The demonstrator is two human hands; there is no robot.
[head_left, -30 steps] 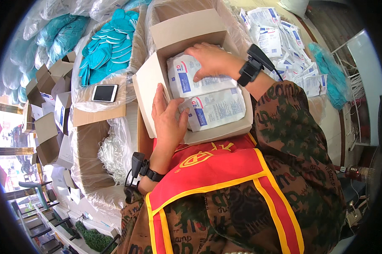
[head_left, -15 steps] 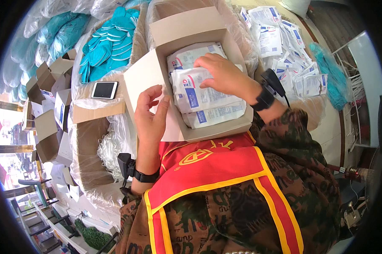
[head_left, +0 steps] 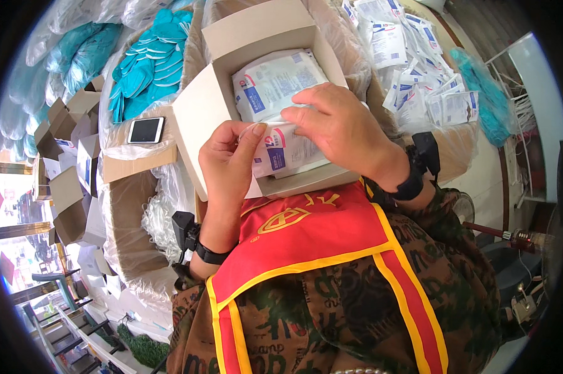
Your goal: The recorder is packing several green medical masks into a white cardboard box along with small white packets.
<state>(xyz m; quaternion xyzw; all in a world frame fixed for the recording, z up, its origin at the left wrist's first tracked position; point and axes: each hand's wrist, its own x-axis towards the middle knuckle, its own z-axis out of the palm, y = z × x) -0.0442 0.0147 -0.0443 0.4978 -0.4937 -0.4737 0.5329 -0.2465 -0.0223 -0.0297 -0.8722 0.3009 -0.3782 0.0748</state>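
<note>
Pressing flat sealed white packets [head_left: 275, 87] into open cardboard carton [head_left: 256, 37], nearly filled. Left hand [head_left: 228, 165] and right hand [head_left: 340, 128] both pinching topmost packet [head_left: 284, 149]; carton flaps remaining unclosed.

head: one fisheye view | looks steeply down, close over the cardboard box [head_left: 262, 37] | left, right rim bent

Box [head_left: 256, 37]: matt cardboard, smooth. Packets [head_left: 275, 81]: glossy plastic/paper wrap. Sash [head_left: 306, 237]: shiny cloth w/ yellow trim.
</note>
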